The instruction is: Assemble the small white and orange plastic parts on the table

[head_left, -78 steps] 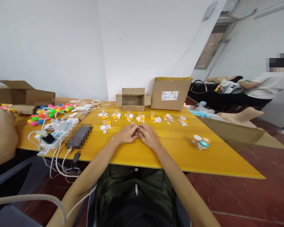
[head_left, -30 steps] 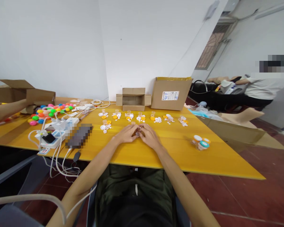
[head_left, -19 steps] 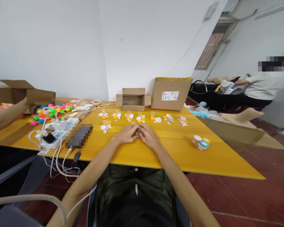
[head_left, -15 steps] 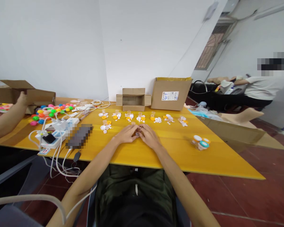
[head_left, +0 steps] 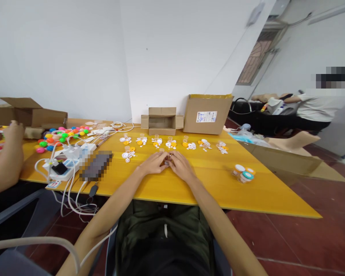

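My left hand (head_left: 156, 162) and my right hand (head_left: 176, 164) meet over the middle of the table, fingers curled inward and touching. Both are closed around something small, mostly covered by the fingers, which I cannot make out. Beyond them runs a row of small heaps: clear plastic cups (head_left: 170, 138), orange lids (head_left: 185, 144) and white perforated discs (head_left: 192, 146). Another heap with a white round lid (head_left: 125, 155) lies left of my left hand. Off to the right stand lidded clear jars (head_left: 239, 169), one with a teal lid (head_left: 247, 175).
An open small carton (head_left: 162, 122) and a taller cardboard box (head_left: 207, 115) stand at the back. Leftward are a power strip (head_left: 71, 165) with cables, a phone (head_left: 96, 166) and colourful balls (head_left: 50, 141). A co-worker's arm (head_left: 8, 161) reaches in at far left; another person sits at right.
My hands stay in nearly the same place with only slight finger movement. The co-worker's arm at far left has drawn back from the open box toward the left.
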Motion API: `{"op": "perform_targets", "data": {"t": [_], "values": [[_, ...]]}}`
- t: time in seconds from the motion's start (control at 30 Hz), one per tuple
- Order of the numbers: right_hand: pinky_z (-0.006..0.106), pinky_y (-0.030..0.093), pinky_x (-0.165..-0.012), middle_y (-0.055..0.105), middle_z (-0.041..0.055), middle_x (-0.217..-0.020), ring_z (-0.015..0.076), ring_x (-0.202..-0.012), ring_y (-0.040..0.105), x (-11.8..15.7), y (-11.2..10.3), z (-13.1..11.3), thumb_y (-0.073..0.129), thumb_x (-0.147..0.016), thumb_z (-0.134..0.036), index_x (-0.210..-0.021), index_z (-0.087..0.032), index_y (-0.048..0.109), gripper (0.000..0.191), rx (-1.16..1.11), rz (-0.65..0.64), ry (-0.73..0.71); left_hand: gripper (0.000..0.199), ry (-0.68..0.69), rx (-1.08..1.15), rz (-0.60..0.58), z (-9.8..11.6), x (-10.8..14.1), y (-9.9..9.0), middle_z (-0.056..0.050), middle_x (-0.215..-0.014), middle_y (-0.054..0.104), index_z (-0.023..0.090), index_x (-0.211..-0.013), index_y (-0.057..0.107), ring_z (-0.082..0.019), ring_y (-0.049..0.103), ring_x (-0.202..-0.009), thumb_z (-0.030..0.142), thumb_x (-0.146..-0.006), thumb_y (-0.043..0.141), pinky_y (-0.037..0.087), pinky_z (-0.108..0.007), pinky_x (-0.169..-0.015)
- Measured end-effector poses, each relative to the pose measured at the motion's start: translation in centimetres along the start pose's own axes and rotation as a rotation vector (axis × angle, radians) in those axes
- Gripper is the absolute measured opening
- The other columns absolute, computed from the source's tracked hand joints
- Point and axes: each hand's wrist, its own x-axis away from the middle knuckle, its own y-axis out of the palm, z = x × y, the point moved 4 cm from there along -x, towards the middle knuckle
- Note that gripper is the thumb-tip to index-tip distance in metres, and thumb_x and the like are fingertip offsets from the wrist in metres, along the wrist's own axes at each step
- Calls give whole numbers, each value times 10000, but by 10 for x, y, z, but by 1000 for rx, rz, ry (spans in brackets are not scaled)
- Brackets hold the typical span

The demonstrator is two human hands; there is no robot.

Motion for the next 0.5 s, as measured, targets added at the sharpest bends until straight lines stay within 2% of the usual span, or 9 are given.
{"op": "perform_targets", "data": {"t": [0.33,0.5], "values": [[403,534,-898,663,81,-1086,247,-1003,625,0,0,3,532,-926,-170,-989,-251,669,171,-42,54,34,244,5,16,8,0,0,-1,-68,-1065,624,237,-1139,493,-253,609,-1041,223,-905,561,506,-405,-933],[408,536,-918,669,84,-1072,248,-1021,634,-1,-3,8,505,-935,-176,-899,-249,672,185,-76,123,69,186,8,26,8,3,0,-3,-85,-1080,638,221,-1090,494,-256,619,-1053,208,-910,538,508,-402,-937]]}}
